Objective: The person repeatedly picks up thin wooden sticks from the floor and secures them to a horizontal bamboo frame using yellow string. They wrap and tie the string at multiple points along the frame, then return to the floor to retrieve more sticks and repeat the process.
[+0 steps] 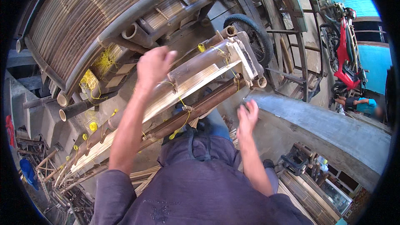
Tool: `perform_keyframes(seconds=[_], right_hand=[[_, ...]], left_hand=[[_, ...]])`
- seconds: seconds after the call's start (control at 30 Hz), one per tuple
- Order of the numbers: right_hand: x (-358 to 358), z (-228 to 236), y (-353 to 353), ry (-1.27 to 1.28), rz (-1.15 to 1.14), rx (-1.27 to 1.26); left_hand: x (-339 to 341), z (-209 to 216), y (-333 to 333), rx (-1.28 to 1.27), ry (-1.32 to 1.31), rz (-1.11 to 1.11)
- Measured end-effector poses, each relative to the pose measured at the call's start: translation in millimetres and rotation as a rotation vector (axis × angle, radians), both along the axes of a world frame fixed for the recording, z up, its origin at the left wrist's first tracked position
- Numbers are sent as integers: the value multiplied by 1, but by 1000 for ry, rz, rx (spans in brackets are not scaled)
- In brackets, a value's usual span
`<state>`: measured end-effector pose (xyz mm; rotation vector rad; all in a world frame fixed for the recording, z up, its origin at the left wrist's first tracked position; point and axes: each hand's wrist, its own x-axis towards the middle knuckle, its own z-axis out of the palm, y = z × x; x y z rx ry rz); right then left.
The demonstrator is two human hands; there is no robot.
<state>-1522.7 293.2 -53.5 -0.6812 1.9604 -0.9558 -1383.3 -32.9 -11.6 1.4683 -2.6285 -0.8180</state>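
Note:
A long bamboo frame [196, 64] lies slantwise in front of me, its brown poles joined by pale split-bamboo strips [160, 104]. Yellow twine [179, 96] is looped around the poles at several places, with loose ends hanging. My left hand [153, 67] is raised over the frame's upper pole, fingers curled closed. Whatever it may hold is too blurred to make out. To the right, my right hand [248, 116] is beside the frame's near pole [216, 98], below its right end. Its fingers are loosely bent and apart, somewhat smeared, with nothing visible in them.
A large curved bamboo seat [91, 12] stands at the upper left, with tangled yellow twine [104, 60] beside it. A black tyre [252, 37] leans beyond the frame. A grey concrete ledge [325, 121] runs along the right. A red motorcycle [346, 62] and a person [362, 103] are farther right.

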Motion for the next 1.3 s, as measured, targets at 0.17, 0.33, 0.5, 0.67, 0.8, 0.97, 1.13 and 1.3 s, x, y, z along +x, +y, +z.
perform_keyframes(seconds=[0.17,0.33,0.5,0.67,0.8,0.97,1.13,1.3], right_hand=[[-126,84,-6,-246,813,143],[-105,267,-165,747,1144,-328],[-51,187,-278,1162,1407,-657],[-133,17,-289,775,1190,174],[-88,71,-240,-531,552,-542],[-89,-4,-84,284,1168,-413],[-69,-2,-82,584,1197,-347],[-64,40,-74,571,1207,-338]], left_hand=[[-79,11,105,26,346,-101],[-84,-39,151,-63,391,112],[-107,-45,150,-302,361,78],[-121,-33,147,-398,359,10],[-107,-47,150,-432,393,84],[-114,-28,150,-271,402,112],[-163,7,32,538,826,440],[-138,-76,8,769,709,615]])
